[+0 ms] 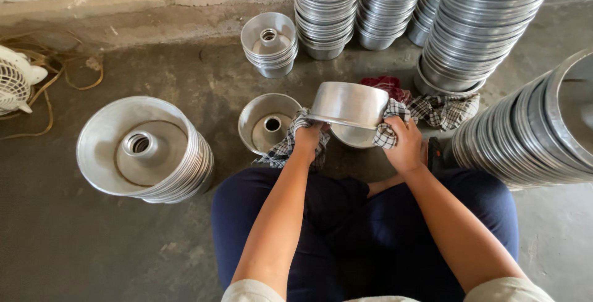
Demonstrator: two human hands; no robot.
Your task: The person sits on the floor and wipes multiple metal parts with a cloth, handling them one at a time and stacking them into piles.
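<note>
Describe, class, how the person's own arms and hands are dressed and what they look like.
Both forearms are bare, with no gloves on the left hand or right hand. No rings or watch are visible. Short pale cream sleeves show at the bottom edge. Dark navy trousers cover the legs.

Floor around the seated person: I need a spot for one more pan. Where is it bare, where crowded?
Bare concrete floor lies between the leaning pan stack and the small stack, and at lower left beside the knee. Crowded: the tall stacks at upper right, the checked cloth, and where both hands, left hand and right hand, grip a pan.
</note>
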